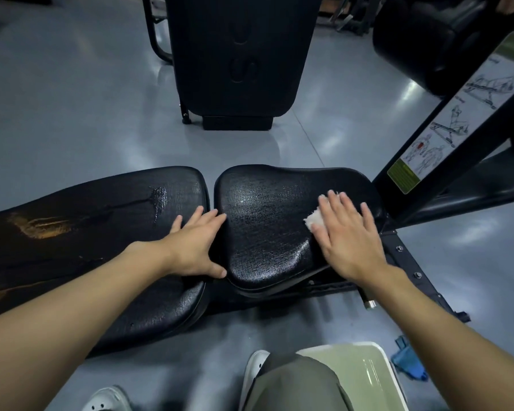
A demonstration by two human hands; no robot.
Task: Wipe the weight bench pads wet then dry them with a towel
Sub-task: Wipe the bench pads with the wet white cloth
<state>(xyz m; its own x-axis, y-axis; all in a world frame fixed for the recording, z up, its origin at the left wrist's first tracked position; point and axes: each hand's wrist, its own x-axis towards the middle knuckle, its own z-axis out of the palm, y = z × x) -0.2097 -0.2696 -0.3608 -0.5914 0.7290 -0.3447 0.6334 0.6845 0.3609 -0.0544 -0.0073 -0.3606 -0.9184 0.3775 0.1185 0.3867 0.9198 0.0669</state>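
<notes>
Right hand flat, fingers straight, pressing white cloth onto seat pad near right edge. Left hand flat, grasping nothing, bracing seat pad's left edge. Suggest overlapping strokes leftward, even pressure. Water streak on long pad needs pass.

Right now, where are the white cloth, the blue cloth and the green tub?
white cloth (313,221): head view, on the bunched corner that shows.
blue cloth (408,363): head view, on its crumpled middle.
green tub (371,378): head view, on its bare inside.
</notes>
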